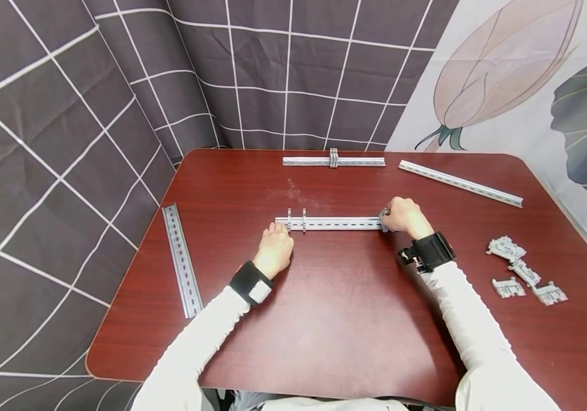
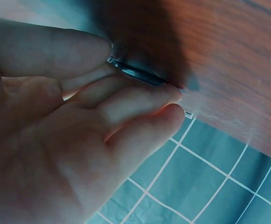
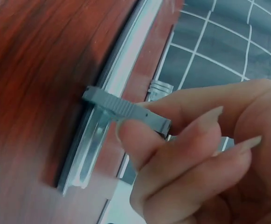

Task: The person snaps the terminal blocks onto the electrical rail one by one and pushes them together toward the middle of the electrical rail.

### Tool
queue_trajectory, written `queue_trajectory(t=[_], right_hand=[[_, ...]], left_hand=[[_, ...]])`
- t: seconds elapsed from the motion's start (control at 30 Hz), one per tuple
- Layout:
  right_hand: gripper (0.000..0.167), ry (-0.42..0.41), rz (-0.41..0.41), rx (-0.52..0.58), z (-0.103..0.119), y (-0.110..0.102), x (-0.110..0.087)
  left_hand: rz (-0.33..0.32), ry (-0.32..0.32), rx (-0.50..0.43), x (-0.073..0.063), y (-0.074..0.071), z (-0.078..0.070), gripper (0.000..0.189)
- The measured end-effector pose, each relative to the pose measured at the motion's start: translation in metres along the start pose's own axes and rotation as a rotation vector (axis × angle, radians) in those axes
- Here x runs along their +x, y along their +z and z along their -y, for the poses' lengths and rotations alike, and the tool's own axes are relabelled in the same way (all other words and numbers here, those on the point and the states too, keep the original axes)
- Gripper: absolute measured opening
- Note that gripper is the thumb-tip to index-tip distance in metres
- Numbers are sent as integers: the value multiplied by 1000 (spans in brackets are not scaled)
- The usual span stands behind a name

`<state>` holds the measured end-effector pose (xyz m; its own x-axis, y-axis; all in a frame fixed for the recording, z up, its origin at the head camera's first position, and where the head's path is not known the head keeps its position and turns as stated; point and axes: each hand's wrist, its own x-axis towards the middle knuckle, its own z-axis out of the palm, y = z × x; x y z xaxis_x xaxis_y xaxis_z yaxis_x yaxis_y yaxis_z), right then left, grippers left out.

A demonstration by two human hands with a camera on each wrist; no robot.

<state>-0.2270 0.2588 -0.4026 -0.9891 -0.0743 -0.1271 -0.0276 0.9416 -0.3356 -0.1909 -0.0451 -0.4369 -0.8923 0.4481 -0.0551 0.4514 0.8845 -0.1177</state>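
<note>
A slotted metal DIN rail (image 1: pixel 342 223) lies across the middle of the table. Two thin grey terminal blocks stand on it near its left end, one of them a terminal block (image 1: pixel 304 220) just right of the other. My left hand (image 1: pixel 274 250) holds the rail's left end, thumb and fingertips against it; fingers hide part of that end. At the right end, my right hand (image 1: pixel 405 218) pinches a grey terminal block (image 3: pixel 126 109) between thumb and finger. The right wrist view shows this block sitting across the rail, tilted to the rail's length.
Behind lies another rail (image 1: pixel 360 162) carrying a cluster of blocks (image 1: pixel 333 158). One bare rail (image 1: pixel 460 184) slants at the back right, another rail (image 1: pixel 183 260) lies at the left. Several loose terminal blocks (image 1: pixel 506 249) lie at the right. Grid-patterned curtain (image 1: pixel 262 74) hangs behind.
</note>
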Motion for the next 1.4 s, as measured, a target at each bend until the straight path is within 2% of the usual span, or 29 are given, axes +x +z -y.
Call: queue_trajectory(t=[0.1,0.27,0.37,0.53,0.8,1.03,1.4], right_hand=[[31,25,20,-27,4,-3,4],[27,66,103,-63,8,-6,9],[28,72,102,-79,10,-5,8],[33,41,-9,-58,8,6,1],[42,66,-141,16,13,9,-18],[41,24,-201,28,10,8,-21],[42,-30,-268,64,7,14,-18]], left_hand=[[-14,3,3,0,-2,0,28],[-21,12,16,-3,-3,-1,29],[-36,19,22,-5,-3,-1,27],[-48,18,25,-6,-1,-2,26],[6,8,-2,-2,-2,-2,31],[-11,3,1,1,0,-2,31],[-1,2,3,2,3,-1,30]])
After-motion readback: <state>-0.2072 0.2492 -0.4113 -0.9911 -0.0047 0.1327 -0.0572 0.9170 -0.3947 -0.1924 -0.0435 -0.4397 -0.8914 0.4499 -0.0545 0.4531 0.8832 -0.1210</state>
